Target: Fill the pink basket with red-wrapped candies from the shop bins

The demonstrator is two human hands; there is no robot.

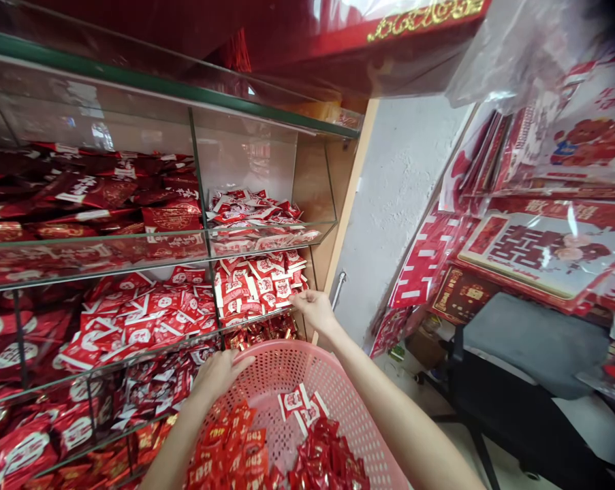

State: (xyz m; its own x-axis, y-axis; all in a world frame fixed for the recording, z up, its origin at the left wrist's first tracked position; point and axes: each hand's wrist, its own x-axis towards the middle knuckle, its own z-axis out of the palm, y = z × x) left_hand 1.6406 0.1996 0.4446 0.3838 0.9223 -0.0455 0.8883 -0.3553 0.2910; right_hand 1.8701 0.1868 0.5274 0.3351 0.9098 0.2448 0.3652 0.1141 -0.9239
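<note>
My left hand (218, 374) grips the rim of a pink perforated plastic basket (314, 355), its thumb lying over the edge. Inside the basket are orange-red candy packets (230, 442) on the left, dark red ones (327, 459) on the right, and a few white-and-red packets (303, 406) behind them. Above the basket's far rim, my right hand (313, 309) reaches into a glass compartment. Its fingertips are pinched together at a white-and-red candy packet (282, 289) on the right edge of the pile (253, 282).
Glass shelves with green edges (159, 82) hold several heaps of red packets (148, 313). A wooden side panel (345, 224) borders them. On the right are a white wall (399, 156), hanging red decorations (424, 255) and a black office chair (516, 401).
</note>
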